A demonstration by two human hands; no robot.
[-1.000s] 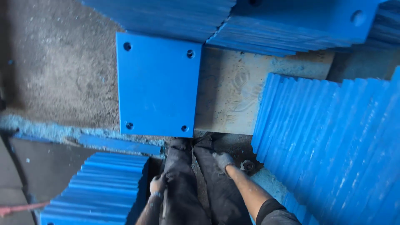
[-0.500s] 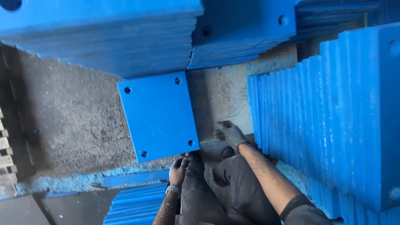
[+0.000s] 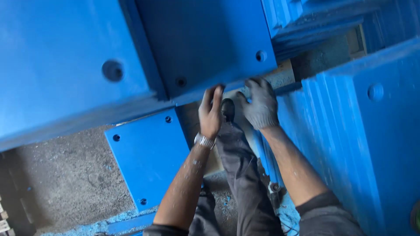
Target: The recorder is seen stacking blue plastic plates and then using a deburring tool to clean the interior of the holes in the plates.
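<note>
Under stacked blue plates [image 3: 210, 48], both hands [image 3: 236, 107]

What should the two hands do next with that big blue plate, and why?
Probably curl the fingers under the lower edge of the blue plate and draw it off the stack. Both the left hand and the gloved right hand rest at that edge, fingers spread, not clearly gripping.
</note>
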